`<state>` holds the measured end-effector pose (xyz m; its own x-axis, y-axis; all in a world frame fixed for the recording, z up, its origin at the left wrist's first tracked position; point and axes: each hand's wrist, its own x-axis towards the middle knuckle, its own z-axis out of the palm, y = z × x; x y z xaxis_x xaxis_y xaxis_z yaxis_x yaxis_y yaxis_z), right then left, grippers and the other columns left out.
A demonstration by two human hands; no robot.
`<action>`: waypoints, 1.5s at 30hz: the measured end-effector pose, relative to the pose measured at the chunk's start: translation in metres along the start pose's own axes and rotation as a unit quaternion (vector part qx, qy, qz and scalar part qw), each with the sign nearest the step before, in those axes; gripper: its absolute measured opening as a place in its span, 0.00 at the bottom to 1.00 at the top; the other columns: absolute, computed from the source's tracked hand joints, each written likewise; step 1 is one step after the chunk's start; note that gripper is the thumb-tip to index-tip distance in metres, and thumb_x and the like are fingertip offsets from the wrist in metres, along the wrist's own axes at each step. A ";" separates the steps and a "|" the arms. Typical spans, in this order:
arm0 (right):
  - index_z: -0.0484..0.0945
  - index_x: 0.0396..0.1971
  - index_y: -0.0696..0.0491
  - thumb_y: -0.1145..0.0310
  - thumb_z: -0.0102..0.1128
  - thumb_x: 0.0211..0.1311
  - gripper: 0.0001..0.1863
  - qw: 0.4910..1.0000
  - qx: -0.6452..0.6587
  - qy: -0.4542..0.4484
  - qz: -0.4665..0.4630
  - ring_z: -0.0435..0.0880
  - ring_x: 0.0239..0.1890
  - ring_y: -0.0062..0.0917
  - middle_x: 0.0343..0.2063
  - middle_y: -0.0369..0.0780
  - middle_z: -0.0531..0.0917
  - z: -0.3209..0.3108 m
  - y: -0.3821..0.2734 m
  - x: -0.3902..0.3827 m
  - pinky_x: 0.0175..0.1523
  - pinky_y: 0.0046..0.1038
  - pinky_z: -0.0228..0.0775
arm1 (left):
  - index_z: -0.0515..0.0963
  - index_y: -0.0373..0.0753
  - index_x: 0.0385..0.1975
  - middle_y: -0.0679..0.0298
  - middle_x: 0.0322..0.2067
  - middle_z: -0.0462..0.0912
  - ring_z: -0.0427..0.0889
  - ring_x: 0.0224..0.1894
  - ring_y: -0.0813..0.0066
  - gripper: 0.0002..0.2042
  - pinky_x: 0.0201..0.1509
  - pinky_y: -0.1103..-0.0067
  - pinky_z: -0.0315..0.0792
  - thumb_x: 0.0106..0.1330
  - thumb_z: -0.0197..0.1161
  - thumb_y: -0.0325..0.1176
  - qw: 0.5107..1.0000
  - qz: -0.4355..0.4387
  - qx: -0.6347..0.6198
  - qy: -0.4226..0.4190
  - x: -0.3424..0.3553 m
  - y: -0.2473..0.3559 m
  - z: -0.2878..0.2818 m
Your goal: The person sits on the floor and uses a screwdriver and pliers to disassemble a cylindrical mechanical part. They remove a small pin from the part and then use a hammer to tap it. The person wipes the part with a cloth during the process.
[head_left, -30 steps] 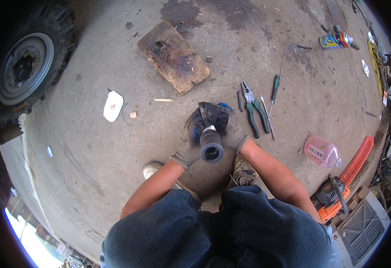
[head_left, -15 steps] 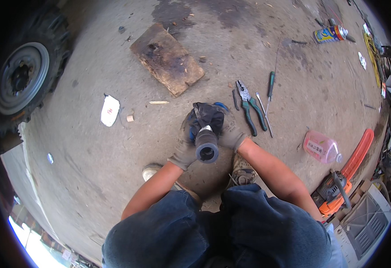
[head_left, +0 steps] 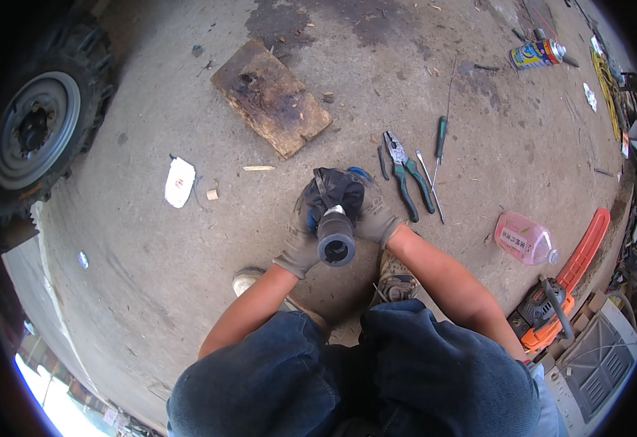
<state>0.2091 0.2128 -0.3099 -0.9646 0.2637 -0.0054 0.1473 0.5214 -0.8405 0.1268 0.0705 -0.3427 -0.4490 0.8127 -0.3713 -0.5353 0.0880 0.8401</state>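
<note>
Low between my knees I hold a black and blue impact wrench (head_left: pixel 344 188) with both hands. A wide black socket (head_left: pixel 336 240) sits on its short metal drive, the hollow end facing up toward me. My left hand (head_left: pixel 301 240), in a grey glove, grips the tool's left side, its fingers partly hidden behind the body. On the opposite side my right hand (head_left: pixel 376 217), gloved the same way, is closed against the tool, and its fingertips are out of sight. Just right of it lie green-handled pliers (head_left: pixel 408 175), a thin screwdriver (head_left: pixel 431 186) and another with a green handle (head_left: pixel 442 138).
A stained wooden board (head_left: pixel 271 98) lies ahead on the concrete floor. At the right are a pink plastic bottle (head_left: pixel 526 239), an orange chainsaw (head_left: pixel 548 309) with a red bar cover, and farther off a spray can (head_left: pixel 537 55). A large tyre (head_left: pixel 41 124) stands at the left.
</note>
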 end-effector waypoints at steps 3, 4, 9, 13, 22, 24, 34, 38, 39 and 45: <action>0.79 0.54 0.48 0.66 0.70 0.50 0.27 1.000 0.000 -0.002 -0.003 0.79 0.55 0.41 0.52 0.43 0.82 -0.004 -0.004 0.002 0.63 0.39 0.67 | 0.74 0.40 0.60 0.60 0.56 0.79 0.79 0.58 0.67 0.29 0.63 0.72 0.74 0.55 0.73 0.26 1.000 0.002 0.014 -0.007 0.001 0.000 -0.002; 0.79 0.54 0.48 0.66 0.70 0.50 0.26 1.000 0.012 -0.004 -0.001 0.79 0.55 0.41 0.52 0.43 0.82 -0.007 -0.007 0.004 0.63 0.39 0.67 | 0.73 0.40 0.60 0.60 0.56 0.79 0.79 0.58 0.67 0.29 0.63 0.72 0.74 0.55 0.73 0.26 1.000 0.000 0.017 -0.006 0.002 -0.002 -0.004; 0.79 0.53 0.49 0.66 0.68 0.51 0.25 1.000 0.028 -0.003 -0.006 0.80 0.54 0.40 0.52 0.44 0.82 -0.010 -0.014 0.008 0.62 0.38 0.67 | 0.73 0.39 0.60 0.59 0.57 0.79 0.79 0.58 0.67 0.30 0.64 0.71 0.74 0.55 0.74 0.27 1.000 -0.011 0.002 0.025 0.002 -0.030 -0.018; 0.79 0.53 0.49 0.66 0.68 0.51 0.25 1.000 0.028 0.000 -0.008 0.80 0.55 0.41 0.52 0.44 0.82 -0.012 -0.011 0.006 0.62 0.38 0.67 | 0.73 0.38 0.60 0.59 0.58 0.78 0.78 0.60 0.68 0.30 0.65 0.72 0.73 0.55 0.73 0.25 1.000 0.012 0.013 -0.001 0.002 -0.006 -0.005; 0.80 0.50 0.47 0.67 0.68 0.50 0.23 1.000 -0.009 -0.007 -0.005 0.80 0.52 0.40 0.50 0.43 0.82 -0.007 -0.010 0.006 0.62 0.39 0.67 | 0.69 0.37 0.63 0.58 0.60 0.76 0.76 0.62 0.68 0.28 0.67 0.71 0.72 0.61 0.66 0.22 0.998 -0.026 -0.065 0.013 0.002 -0.008 -0.008; 0.80 0.49 0.47 0.67 0.68 0.49 0.23 1.000 -0.015 -0.009 -0.009 0.80 0.51 0.40 0.48 0.43 0.82 -0.005 -0.009 0.008 0.61 0.39 0.68 | 0.68 0.36 0.64 0.58 0.61 0.75 0.76 0.63 0.66 0.25 0.68 0.70 0.72 0.66 0.61 0.23 0.996 -0.030 -0.088 0.002 0.002 -0.019 -0.017; 0.80 0.49 0.48 0.63 0.70 0.50 0.23 1.000 -0.009 -0.020 -0.005 0.79 0.54 0.39 0.51 0.43 0.82 -0.005 -0.008 0.007 0.62 0.38 0.68 | 0.66 0.33 0.66 0.54 0.64 0.73 0.76 0.63 0.64 0.21 0.70 0.67 0.71 0.78 0.44 0.34 0.936 -0.068 -0.334 -0.088 -0.001 0.031 -0.002; 0.79 0.50 0.47 0.61 0.68 0.51 0.23 0.999 0.031 -0.013 -0.013 0.79 0.56 0.39 0.52 0.44 0.81 -0.007 -0.009 0.007 0.62 0.38 0.68 | 0.67 0.33 0.66 0.54 0.63 0.74 0.77 0.62 0.63 0.25 0.70 0.66 0.70 0.80 0.42 0.45 0.975 0.020 -0.201 -0.094 0.000 0.029 0.006; 0.78 0.52 0.47 0.59 0.67 0.52 0.25 1.000 -0.014 -0.012 0.002 0.78 0.57 0.39 0.54 0.43 0.80 -0.003 -0.002 0.002 0.62 0.38 0.68 | 0.67 0.34 0.66 0.54 0.63 0.74 0.77 0.62 0.62 0.25 0.70 0.66 0.70 0.79 0.42 0.46 0.962 0.010 -0.253 -0.099 0.004 0.019 0.005; 0.71 0.63 0.49 0.52 0.64 0.55 0.35 0.977 -0.192 -0.054 0.071 0.68 0.67 0.44 0.64 0.48 0.73 -0.004 -0.002 -0.019 0.72 0.45 0.56 | 0.71 0.35 0.63 0.55 0.60 0.78 0.78 0.60 0.61 0.25 0.70 0.66 0.71 0.79 0.44 0.48 0.911 -0.086 -0.400 -0.060 0.008 0.006 0.000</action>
<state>0.2281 0.2101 -0.3061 -0.9431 0.2791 -0.1807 0.3319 0.7577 -0.5620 0.1201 0.0775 -0.3404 -0.2542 0.8878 -0.3836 -0.9615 -0.1889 0.1998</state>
